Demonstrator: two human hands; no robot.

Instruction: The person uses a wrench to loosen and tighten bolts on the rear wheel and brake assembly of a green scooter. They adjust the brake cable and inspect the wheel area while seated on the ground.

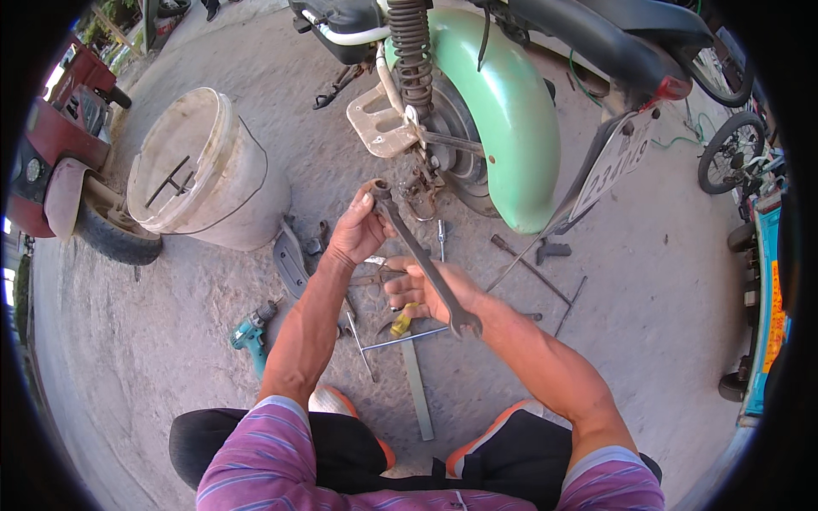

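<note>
A long dark wrench (pixel 423 260) slants across the middle of the view, with a ring at its upper end and an open jaw at its lower end. My left hand (pixel 360 228) is closed round it just below the ring end. Beneath the wrench's lower half is my right hand (pixel 434 289), fingers stretched apart toward the left; whether its palm touches the wrench I cannot tell. Beyond both hands stands a motorbike's rear end, with a green fender (pixel 511 111), a coil spring (pixel 411 55) and a partly hidden rear wheel (pixel 464 128).
On the concrete lie a teal power drill (pixel 250 338), a T-handle wrench (pixel 400 341), a flat metal bar (pixel 417 396), a yellow item (pixel 404 320) and a long-handled tool (pixel 537 272). A whitish bucket (pixel 256 192) stands left, beside a red vehicle (pixel 64 162). A bicycle wheel (pixel 731 153) is right.
</note>
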